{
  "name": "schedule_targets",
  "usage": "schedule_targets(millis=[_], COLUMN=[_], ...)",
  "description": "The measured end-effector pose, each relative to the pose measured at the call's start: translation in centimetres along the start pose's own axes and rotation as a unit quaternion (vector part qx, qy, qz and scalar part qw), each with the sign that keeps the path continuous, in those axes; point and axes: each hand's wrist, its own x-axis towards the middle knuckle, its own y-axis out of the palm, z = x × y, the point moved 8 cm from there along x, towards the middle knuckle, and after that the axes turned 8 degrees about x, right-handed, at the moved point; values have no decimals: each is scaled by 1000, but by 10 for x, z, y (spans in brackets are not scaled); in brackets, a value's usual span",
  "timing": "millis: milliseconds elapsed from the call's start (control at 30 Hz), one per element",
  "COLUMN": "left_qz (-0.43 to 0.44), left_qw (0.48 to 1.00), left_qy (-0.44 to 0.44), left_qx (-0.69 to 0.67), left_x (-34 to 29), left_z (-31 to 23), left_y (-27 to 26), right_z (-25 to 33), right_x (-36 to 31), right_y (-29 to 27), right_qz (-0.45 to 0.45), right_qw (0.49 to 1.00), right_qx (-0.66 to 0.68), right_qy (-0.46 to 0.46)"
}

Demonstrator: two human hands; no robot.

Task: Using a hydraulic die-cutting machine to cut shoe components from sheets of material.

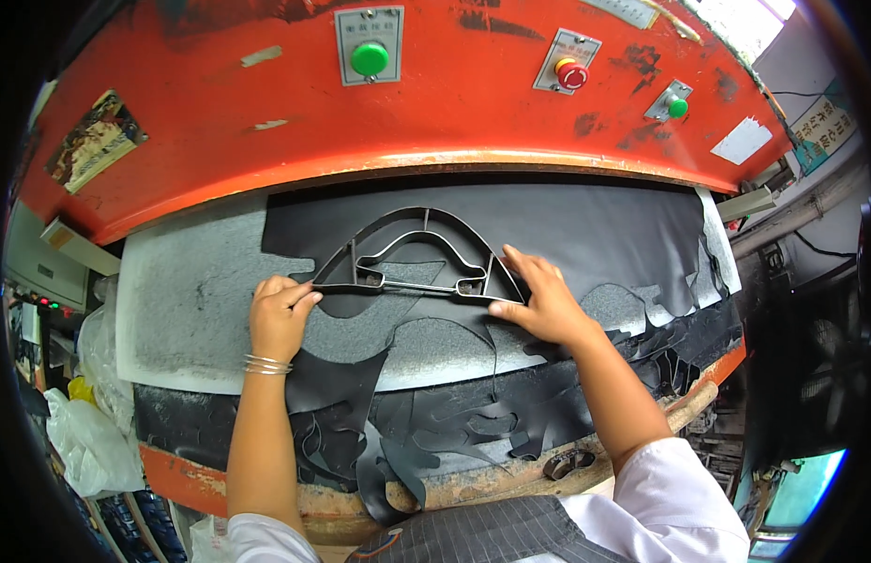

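Behind metal frame (418, 286), red machine (473, 108); nearer, scraps (340, 377).

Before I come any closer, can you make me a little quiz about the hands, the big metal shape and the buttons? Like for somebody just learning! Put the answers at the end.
1. True or false: the left hand and the right hand both touch the curved metal frame.
2. Pick one. What colour is the button between the green button on the left and the green button on the right?
A) blue
B) red
C) white
3. Fill the gap: the silvery bracelets circle the person's ____ wrist.

Key:
1. True
2. B, red
3. left
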Motion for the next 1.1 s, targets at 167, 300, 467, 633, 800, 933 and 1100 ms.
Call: schedule_targets(millis=[167, 300, 467, 633, 800, 933, 1100], left_qz=[24, 26, 17, 17, 1, 36, -21], left_qw=[1000, 1000, 999, 999, 999, 998, 994], left_qy=[4, -12, -31, -44, -41, -53, -91], left_qx=[-13, -3, -26, -7, -15, -5, 55], left_x=[14, 17, 20, 20, 11, 16, 22], left_z=[1, 1, 3, -6, -12, -15, -45], left_y=[8, 7, 11, 8, 2, -8, -58], right_z=[-7, -6, -2, -2, -1, 11, 14], right_x=[-1, 3, 5, 3, -10, -12, -39], right_y=[10, 11, 5, 0, -2, -13, -118], right_qz=[-35, -27, -50, -52, -48, -73, -309], right_qw=[993, 989, 981, 981, 984, 985, 939], right_qx=[-102, -106, -113, -111, -114, -110, 48], right_qy=[-44, -98, -149, -150, -128, -115, -140])
